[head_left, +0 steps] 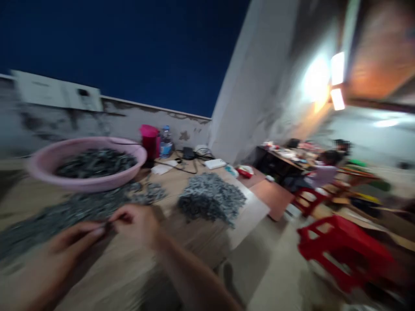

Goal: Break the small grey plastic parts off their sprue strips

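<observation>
The picture is smeared by motion. My left hand (69, 246) and my right hand (138, 222) meet low at the left over a wooden table (194, 235). Both pinch one small dark piece between their fingertips; I cannot make out what it is. Under and behind the hands lies a spread of small grey metal pieces (65, 214). A second heap of the same pieces (210, 198) sits to the right. A pink basin (87, 162) full of them stands behind my left hand.
A pink cup (149, 142), a water bottle (166, 141), cables and a white box (214, 163) stand at the table's far end. Red plastic stools (346, 250) stand on the floor at right. A person sits at another table (320, 170) further back.
</observation>
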`<state>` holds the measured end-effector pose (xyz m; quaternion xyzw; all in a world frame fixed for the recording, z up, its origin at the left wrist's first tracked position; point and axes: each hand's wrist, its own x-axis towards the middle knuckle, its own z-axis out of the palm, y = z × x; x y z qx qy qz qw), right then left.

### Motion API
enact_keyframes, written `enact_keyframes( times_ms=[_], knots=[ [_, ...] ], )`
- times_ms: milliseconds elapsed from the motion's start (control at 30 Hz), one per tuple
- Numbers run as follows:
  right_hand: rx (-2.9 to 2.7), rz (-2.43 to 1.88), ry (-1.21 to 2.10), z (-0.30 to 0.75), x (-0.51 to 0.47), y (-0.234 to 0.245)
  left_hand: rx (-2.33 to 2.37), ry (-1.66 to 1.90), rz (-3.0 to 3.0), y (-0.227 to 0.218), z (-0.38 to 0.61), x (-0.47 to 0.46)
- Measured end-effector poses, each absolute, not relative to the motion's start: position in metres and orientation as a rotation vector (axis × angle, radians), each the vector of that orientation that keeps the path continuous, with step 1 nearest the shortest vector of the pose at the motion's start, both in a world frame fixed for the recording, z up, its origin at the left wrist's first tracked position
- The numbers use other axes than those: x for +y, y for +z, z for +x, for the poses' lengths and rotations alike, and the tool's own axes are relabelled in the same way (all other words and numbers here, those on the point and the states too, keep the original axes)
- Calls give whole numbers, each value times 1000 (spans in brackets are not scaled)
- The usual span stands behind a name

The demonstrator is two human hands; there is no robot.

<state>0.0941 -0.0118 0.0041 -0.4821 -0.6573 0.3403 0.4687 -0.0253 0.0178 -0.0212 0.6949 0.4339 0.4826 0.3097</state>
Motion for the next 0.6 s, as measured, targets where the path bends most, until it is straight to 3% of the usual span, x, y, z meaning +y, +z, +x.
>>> enact_keyframes(
  times_ms=[67,300,600],
  knots=[
    [-1554,-1177,835,94,-10,9,1200,1118,1721,-9,-59,6],
    [-1605,-1018,964,97,8,2,901,1273,1151,14,-56,-1],
    [-1816,-1020,498,93,-7,22,925,1336,1230,5,-58,-1]
  ],
)
